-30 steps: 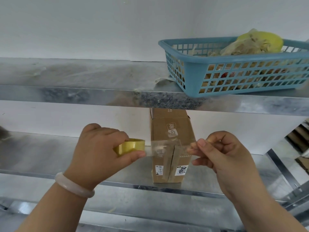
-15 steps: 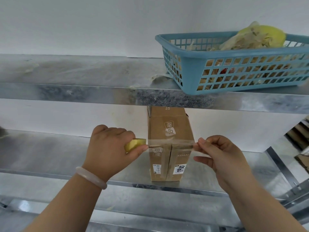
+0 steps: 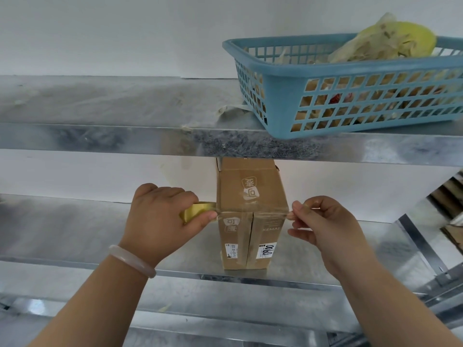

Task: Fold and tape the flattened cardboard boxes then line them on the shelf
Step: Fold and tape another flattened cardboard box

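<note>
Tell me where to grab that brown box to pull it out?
Probably by its two side walls, coming from the front. The cardboard box sits with its narrow end facing you on the lower shelf, and the upper shelf hangs over its top, so reaching from above looks tight.

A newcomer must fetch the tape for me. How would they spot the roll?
Find the metal shelf below the blue basket, where a brown cardboard box stands upright. The left hand grips the tape roll at the box's left edge. It is the only yellow ring there, its clear strip crossing the box to the right hand.
</note>
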The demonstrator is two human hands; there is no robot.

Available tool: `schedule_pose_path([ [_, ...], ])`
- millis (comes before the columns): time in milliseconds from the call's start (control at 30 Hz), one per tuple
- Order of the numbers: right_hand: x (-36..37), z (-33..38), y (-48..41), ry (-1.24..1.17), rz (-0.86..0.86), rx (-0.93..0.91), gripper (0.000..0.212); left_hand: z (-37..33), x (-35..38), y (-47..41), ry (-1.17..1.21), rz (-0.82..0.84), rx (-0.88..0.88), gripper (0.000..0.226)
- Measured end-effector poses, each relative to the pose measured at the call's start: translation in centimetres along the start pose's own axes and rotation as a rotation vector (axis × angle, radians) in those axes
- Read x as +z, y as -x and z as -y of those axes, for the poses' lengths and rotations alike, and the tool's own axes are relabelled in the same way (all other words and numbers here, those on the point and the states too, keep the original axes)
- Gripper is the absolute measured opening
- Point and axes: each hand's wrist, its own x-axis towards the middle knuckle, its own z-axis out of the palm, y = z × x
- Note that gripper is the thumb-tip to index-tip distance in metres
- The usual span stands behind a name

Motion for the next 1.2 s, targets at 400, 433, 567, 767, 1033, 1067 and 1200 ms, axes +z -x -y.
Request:
schedule_pose_path([
  [400, -1.0, -1.5, -2.4, -0.207, 0.196, 0.368, 0.020, -0.1, 1.2, -0.9, 0.085, 0.029, 0.005, 0.055],
  [433, -1.0, -2.0, -2.6, -0.247, 0.210, 0.388, 0.020, -0.1, 1.2, -1.0, 0.085, 0.034, 0.007, 0.056],
  [567, 0.0, -3.6, -2.9, -0.444, 0.279, 0.424, 0.023, 0.0, 1.5, -1.2, 0.102, 0.053, 0.003, 0.061],
  [767, -0.1, -5.7, -4.1, -0.561, 0.351, 0.488, 0.078, 0.1, 1.6, -1.1, 0.124, 0.065, 0.011, 0.062],
  [1033, 0.0, -5.9, -2.0, 0.153, -0.161, -0.159, 0.017, 0.5, 1.7, -1.1, 0.123, 0.072, 0.012, 0.060],
  [1067, 0.3, -5.3, -1.5, 0.243, -0.174, -0.359, 0.023, 0.5, 1.7, -1.1, 0.130, 0.073, 0.013, 0.059],
  [1200, 1.0, -4.7, -2.5, 0.669, 0.081, -0.967, 0.040, 0.6, 1.7, -1.1, 0.154, 0.078, 0.027, 0.059],
])
